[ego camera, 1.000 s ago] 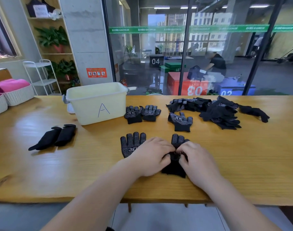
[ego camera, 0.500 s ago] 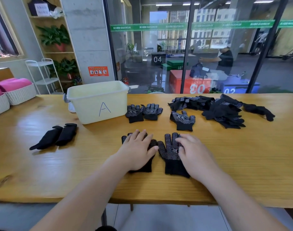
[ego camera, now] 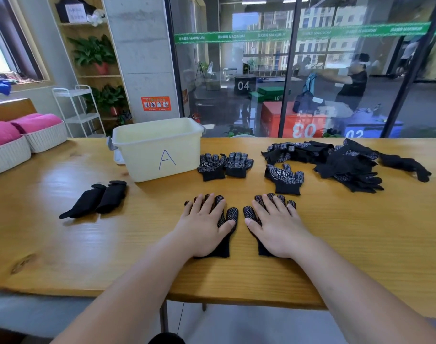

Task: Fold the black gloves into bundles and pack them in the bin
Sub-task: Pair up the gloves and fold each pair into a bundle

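Two black dotted gloves lie side by side near the table's front edge. My left hand [ego camera: 205, 225] rests flat, fingers spread, on the left glove [ego camera: 231, 217]. My right hand [ego camera: 277, 225] lies flat the same way on the right glove [ego camera: 249, 212]. A pale yellow bin [ego camera: 159, 150] marked "A" stands behind them to the left. A pair of gloves [ego camera: 224, 165] lies just right of the bin, a single glove [ego camera: 285, 178] further right, and a loose pile of gloves [ego camera: 346, 162] at the far right. Two folded black bundles [ego camera: 97, 198] lie left of the bin.
Two white baskets [ego camera: 18, 147] with pink cloth stand at the table's far left. A glass wall runs behind the table, with a person beyond it. The wooden table [ego camera: 360, 244] has its front edge just below my wrists.
Both hands were bunched on the right glove a second ago. They have since spread apart, each flattening one glove, and the two gloves now lie side by side.
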Motion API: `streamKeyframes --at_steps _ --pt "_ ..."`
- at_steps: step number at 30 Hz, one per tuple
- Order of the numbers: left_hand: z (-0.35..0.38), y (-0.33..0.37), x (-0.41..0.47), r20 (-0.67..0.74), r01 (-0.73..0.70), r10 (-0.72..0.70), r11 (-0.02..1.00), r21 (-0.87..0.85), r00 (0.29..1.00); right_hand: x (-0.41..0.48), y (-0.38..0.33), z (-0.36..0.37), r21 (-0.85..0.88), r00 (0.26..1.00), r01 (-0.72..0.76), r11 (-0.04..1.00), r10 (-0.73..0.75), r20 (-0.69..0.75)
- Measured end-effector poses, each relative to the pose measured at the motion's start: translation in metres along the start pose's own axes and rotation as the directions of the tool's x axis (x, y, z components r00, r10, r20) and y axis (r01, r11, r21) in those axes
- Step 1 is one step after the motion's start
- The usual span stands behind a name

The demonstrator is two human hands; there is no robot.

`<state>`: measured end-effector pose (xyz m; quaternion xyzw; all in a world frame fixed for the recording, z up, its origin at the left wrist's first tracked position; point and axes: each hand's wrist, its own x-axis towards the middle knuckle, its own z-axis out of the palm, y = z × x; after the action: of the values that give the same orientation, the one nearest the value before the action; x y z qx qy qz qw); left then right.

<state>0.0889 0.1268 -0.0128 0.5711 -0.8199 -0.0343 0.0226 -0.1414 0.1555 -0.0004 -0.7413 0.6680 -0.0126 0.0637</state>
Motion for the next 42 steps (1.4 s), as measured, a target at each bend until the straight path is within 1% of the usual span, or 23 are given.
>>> streamKeyframes --at_steps 4,6,7,9,10,11,12,14,16,18,21,23,26,29,31,32,34,37,39,40,42 --pt "-0.002 -0.004 0.006 0.034 0.009 -0.009 1.000 -0.006 0.999 0.006 0.001 0.003 0.028 1.000 0.020 0.999 -0.019 -0.013" --pt "-0.005 -0.006 0.004 -0.011 0.007 -0.007 0.999 -0.050 1.000 0.004 0.003 0.003 0.108 0.994 0.074 0.991 -0.064 -0.093" --pt "-0.006 -0.007 0.001 -0.076 -0.001 -0.006 0.996 -0.090 0.997 0.001 0.005 0.002 0.189 0.983 0.112 0.976 -0.080 -0.167" --pt "-0.010 -0.011 -0.009 -0.271 -0.047 0.000 0.985 -0.167 0.962 -0.009 0.012 -0.002 0.359 0.935 0.191 0.914 -0.059 -0.349" --pt "-0.014 -0.014 -0.014 -0.361 -0.089 0.009 0.975 -0.205 0.932 -0.014 0.017 -0.004 0.388 0.900 0.219 0.895 -0.032 -0.434" --pt "-0.017 -0.018 -0.020 -0.421 -0.141 0.021 0.957 -0.254 0.907 -0.020 0.022 -0.005 0.379 0.868 0.231 0.896 -0.014 -0.497" --pt "-0.019 -0.022 -0.026 -0.439 -0.188 0.036 0.932 -0.310 0.898 -0.024 0.027 -0.005 0.360 0.852 0.227 0.905 -0.006 -0.523" --pt "-0.021 -0.029 -0.036 -0.389 -0.243 0.087 0.896 -0.372 0.917 -0.030 0.033 -0.002 0.332 0.882 0.193 0.923 -0.015 -0.470" --pt "-0.017 -0.034 -0.042 -0.341 -0.258 0.131 0.896 -0.361 0.931 -0.031 0.032 0.001 0.304 0.919 0.181 0.935 -0.051 -0.390" --pt "-0.013 -0.036 -0.044 -0.349 -0.256 0.118 0.890 -0.379 0.930 -0.030 0.030 0.003 0.285 0.927 0.198 0.938 -0.085 -0.365" --pt "-0.013 -0.036 -0.046 -0.398 -0.267 0.079 0.856 -0.443 0.914 -0.030 0.029 0.001 0.293 0.917 0.207 0.933 -0.081 -0.390" --pt "-0.014 -0.037 -0.046 -0.373 -0.247 0.072 0.861 -0.445 0.925 -0.031 0.032 0.001 0.335 0.910 0.200 0.921 -0.048 -0.411" --pt "-0.013 -0.035 -0.046 -0.325 -0.201 0.069 0.898 -0.392 0.943 -0.031 0.034 0.001 0.367 0.918 0.171 0.914 -0.013 -0.397" --pt "-0.013 -0.034 -0.045 -0.351 -0.190 0.041 0.895 -0.403 0.936 -0.030 0.033 0.001 0.360 0.921 0.175 0.916 -0.024 -0.388" --pt "-0.014 -0.034 -0.044 -0.386 -0.189 0.017 0.891 -0.413 0.922 -0.030 0.033 0.000 0.383 0.914 0.186 0.905 -0.016 -0.406" --pt "-0.017 -0.033 -0.044 -0.402 -0.184 -0.013 0.876 -0.446 0.915 -0.030 0.032 -0.001 0.403 0.904 0.197 0.894 -0.006 -0.428" --pt "-0.027 -0.026 -0.046 -0.413 -0.160 -0.121 0.797 -0.582 0.903 -0.032 0.032 -0.003 0.464 0.877 0.229 0.856 0.026 -0.480" --pt "-0.043 -0.010 -0.042 -0.376 -0.168 -0.238 0.601 -0.781 0.896 -0.036 0.028 -0.009 0.574 0.849 0.302 0.761 0.059 -0.525" --pt "-0.055 0.006 -0.037 -0.309 -0.163 -0.259 0.462 -0.871 0.915 -0.039 0.024 -0.011 0.622 0.844 0.350 0.701 0.052 -0.534" --pt "-0.060 0.015 -0.034 -0.272 -0.151 -0.257 0.408 -0.900 0.927 -0.039 0.023 -0.011 0.654 0.855 0.358 0.666 0.049 -0.517" --pt "-0.064 0.035 -0.026 -0.226 -0.130 -0.241 0.357 -0.925 0.944 -0.040 0.022 -0.012 0.726 0.887 0.367 0.582 0.018 -0.462"
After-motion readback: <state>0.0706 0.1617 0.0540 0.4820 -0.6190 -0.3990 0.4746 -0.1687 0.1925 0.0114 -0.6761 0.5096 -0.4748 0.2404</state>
